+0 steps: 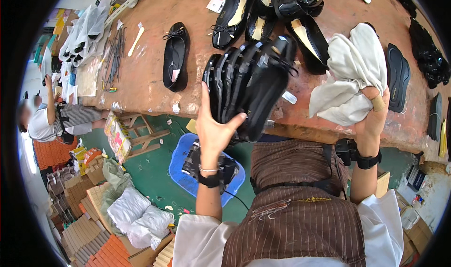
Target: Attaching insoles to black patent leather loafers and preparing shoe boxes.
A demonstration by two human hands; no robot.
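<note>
At the table's near edge, my left hand (213, 131) grips a row of several glossy black flat shoes (249, 86) standing close together. Its thumb and fingers are spread around the row's near end; the farther fingers are partly hidden. Bunched in my right hand (373, 119) is a white cloth (354, 69), to the right of the row. A tan wrap (377, 103) circles one of that hand's fingers. Left of the row lies a single black flat with a small bow (176, 53). More black flats with pale insoles (232, 18) are heaped beyond.
Dark insoles (398, 77) lie right of the cloth. Thin rods (112, 55) and a cream stick (136, 41) lie at the table's left. Below are a blue tub (181, 170) and a wooden stool (145, 135). Another person (44, 121) is far left.
</note>
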